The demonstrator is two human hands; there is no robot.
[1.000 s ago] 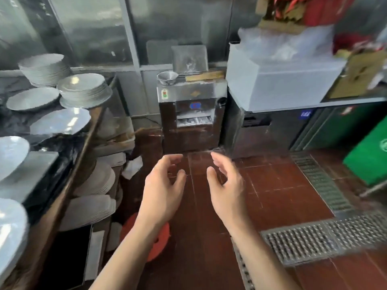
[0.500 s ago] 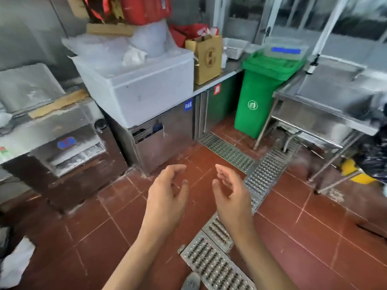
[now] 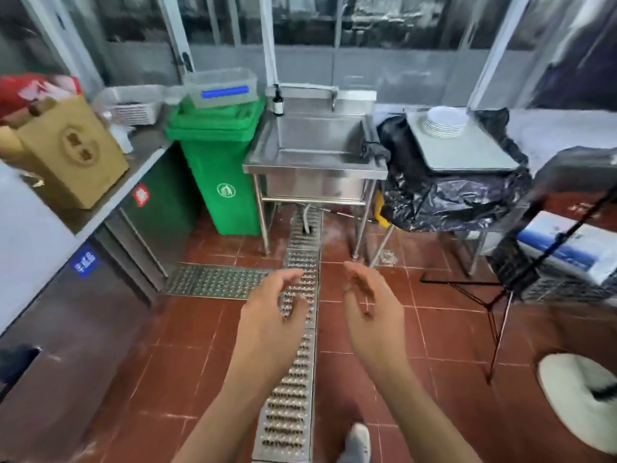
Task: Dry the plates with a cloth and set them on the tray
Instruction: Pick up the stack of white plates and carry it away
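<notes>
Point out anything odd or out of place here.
Nothing looks spilled or broken. One oddity: the clear bin rests on the green trash can. The plates sit neatly stacked on the tray.

One stack of plates on one tray; one steel sink; one green bin; one cardboard box; two bare hands, left hand and right hand.

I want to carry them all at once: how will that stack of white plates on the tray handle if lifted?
The stack of white plates looks like glazed ceramic, so probably heavy for its size and breakable. The smooth rims may be slippery if wet. Several loose plates could slide on each other if tilted. Both the left hand and the right hand are empty.
</notes>
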